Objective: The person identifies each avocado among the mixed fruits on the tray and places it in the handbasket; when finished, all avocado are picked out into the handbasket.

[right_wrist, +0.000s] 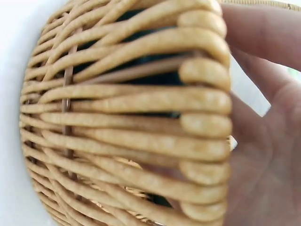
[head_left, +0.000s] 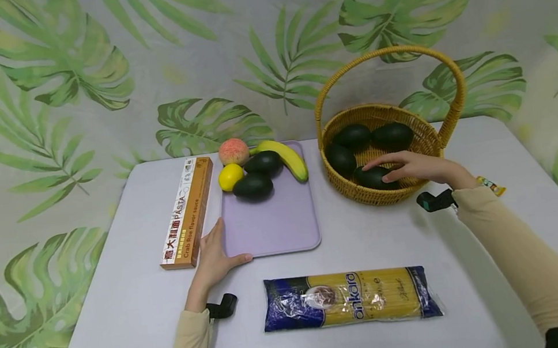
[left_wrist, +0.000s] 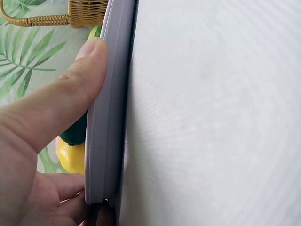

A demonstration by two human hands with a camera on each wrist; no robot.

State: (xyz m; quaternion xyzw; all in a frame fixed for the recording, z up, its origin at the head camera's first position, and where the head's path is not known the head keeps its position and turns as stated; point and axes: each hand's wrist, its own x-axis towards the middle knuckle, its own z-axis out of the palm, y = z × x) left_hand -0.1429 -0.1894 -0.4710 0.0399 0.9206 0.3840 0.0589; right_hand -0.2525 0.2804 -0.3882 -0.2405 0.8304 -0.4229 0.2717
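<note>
A lilac tray (head_left: 272, 227) lies left of centre. My left hand (head_left: 216, 257) holds its front left corner, thumb along the front rim and fingers at the left side; the left wrist view shows this thumb (left_wrist: 91, 63) against the rim. On the tray's far half are a peach (head_left: 233, 151), a lemon (head_left: 230, 177), a banana (head_left: 288, 160) and two dark green avocados (head_left: 253, 187). My right hand (head_left: 414, 168) reaches over the rim of a wicker basket (head_left: 381, 193), fingers and thumb gripping an avocado (head_left: 370, 178). Several more avocados (head_left: 392, 137) sit in the basket. Its weave hides most of the grip in the right wrist view.
A pasta box (head_left: 187, 214) lies left of the tray. Near the front lies a plastic packet of spaghetti (head_left: 352, 298). The basket's tall handle (head_left: 384, 52) arches over it. A small yellow wrapper (head_left: 492, 185) lies beyond the right wrist.
</note>
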